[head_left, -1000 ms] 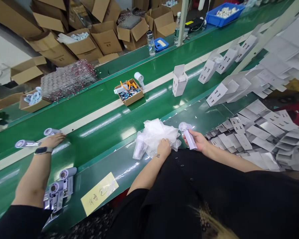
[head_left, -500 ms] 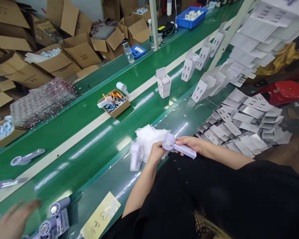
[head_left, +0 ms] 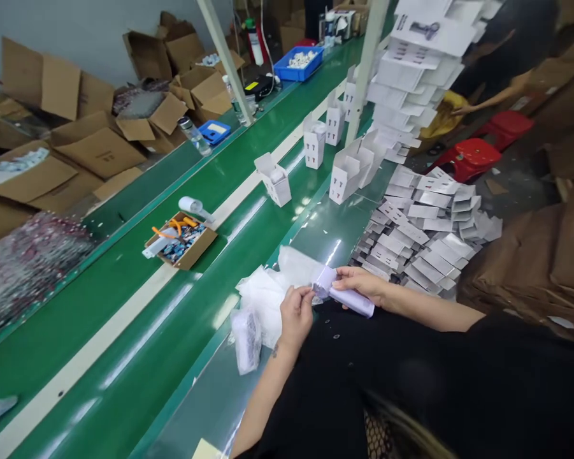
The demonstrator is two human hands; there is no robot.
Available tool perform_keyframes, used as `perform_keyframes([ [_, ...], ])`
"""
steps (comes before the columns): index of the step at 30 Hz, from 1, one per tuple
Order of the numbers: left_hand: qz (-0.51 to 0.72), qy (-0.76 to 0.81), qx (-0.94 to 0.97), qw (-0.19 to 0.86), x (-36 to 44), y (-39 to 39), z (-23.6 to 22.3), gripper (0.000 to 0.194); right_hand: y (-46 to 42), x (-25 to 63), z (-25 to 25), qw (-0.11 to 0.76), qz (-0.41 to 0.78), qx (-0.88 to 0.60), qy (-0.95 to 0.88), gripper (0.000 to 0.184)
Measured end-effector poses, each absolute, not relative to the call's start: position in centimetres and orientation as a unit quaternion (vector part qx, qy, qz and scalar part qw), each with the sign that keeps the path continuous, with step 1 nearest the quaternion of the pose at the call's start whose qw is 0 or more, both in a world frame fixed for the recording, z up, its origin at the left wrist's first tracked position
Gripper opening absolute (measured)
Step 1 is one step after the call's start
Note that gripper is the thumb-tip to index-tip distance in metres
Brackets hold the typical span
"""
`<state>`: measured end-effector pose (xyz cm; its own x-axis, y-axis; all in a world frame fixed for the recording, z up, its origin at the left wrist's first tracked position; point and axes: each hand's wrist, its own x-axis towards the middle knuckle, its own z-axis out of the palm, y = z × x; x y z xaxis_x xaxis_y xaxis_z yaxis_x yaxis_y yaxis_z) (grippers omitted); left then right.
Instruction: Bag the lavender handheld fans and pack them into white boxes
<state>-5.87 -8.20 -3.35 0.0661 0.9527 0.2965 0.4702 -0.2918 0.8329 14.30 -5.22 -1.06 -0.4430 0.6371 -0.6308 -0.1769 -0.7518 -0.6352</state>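
Observation:
A lavender handheld fan [head_left: 352,302] is in front of my body, its round head toward the left and its handle pointing down to the right. My right hand [head_left: 363,285] is closed around it near the neck. The fingers of my left hand [head_left: 297,312] are pinched at the left rim of the fan head; whether they also catch some thin plastic is not clear. Just behind the hands lie white translucent plastic bags [head_left: 262,296], one sheet reaching up beside the fan head. A wrapped fan [head_left: 246,341] in a clear bag rests left of them on the table edge.
Open white boxes [head_left: 274,182] stand along the green conveyor [head_left: 138,331]. A small carton [head_left: 191,248] holds orange-handled pliers and small parts. To the right are a pile of flat white boxes [head_left: 425,236] and red stools [head_left: 473,156]. Another person [head_left: 511,57] is at the back right.
The view has swung right, so the fans and the other hand at lower left are out of sight. The fan has turned in my hands, and its front grille no longer faces up.

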Motion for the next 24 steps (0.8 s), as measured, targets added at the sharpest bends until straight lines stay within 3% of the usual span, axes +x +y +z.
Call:
perform_keyframes([
  [4,0.428,0.464,0.749,0.202,-3.6,-6.7,-3.3,0.011,-5.5,14.9,-0.3,0.285,0.796,-0.487,-0.220,0.060],
  [8,0.389,0.408,0.807,0.175,-0.7,-5.2,-2.7,0.015,-4.7,16.3,0.3,0.333,0.794,-0.474,-0.184,0.049],
  [11,0.316,0.368,0.833,0.266,0.8,-4.6,-3.1,0.013,-3.9,17.6,-0.3,0.357,0.785,-0.495,-0.105,0.030],
  [15,0.322,0.496,0.677,0.438,2.5,-2.8,-3.1,0.020,-3.1,19.6,-2.1,0.296,0.727,-0.607,-0.124,0.008],
  [19,0.286,0.535,0.570,0.554,4.5,-0.7,-1.9,0.022,-2.2,23.6,-1.8,0.184,0.648,-0.656,-0.341,0.021],
  [24,0.233,0.513,0.419,0.711,6.1,0.8,-0.7,0.032,0.2,28.5,2.2,0.068,0.614,-0.587,-0.523,0.022],
])
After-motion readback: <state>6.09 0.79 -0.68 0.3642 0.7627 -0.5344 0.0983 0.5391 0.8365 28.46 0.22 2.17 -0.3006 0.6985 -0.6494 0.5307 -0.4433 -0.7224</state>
